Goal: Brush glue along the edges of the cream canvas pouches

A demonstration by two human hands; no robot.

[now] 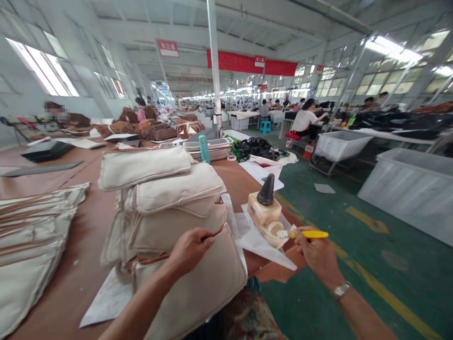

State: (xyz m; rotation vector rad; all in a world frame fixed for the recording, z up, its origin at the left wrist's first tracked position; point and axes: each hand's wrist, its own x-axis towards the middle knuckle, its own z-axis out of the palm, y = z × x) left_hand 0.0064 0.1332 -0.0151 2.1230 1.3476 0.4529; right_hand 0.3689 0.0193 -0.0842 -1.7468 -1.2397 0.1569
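Note:
My left hand (189, 251) pinches a thin brown leather strip (152, 259) just above a cream canvas bag panel (193, 283), which tops a loose stack of similar panels (166, 189). My right hand (318, 257) grips a yellow-handled brush (309, 234), its white tip touching a pale, waxy block (264, 212). A dark cone (266, 190) stands upright on that block. Beneath the block lies a sheet of white paper (262, 248). The brush's bristles are partly hidden by the block's rim.
The brown-topped worktable (76, 250) holds another pile of cream panels with brown strips (31, 226) at the left, plus a teal bottle (204, 148) and metal trays (207, 149) ahead. Right of the table lies a green floor (311, 302). White bins (412, 189) and seated co-workers stand beyond.

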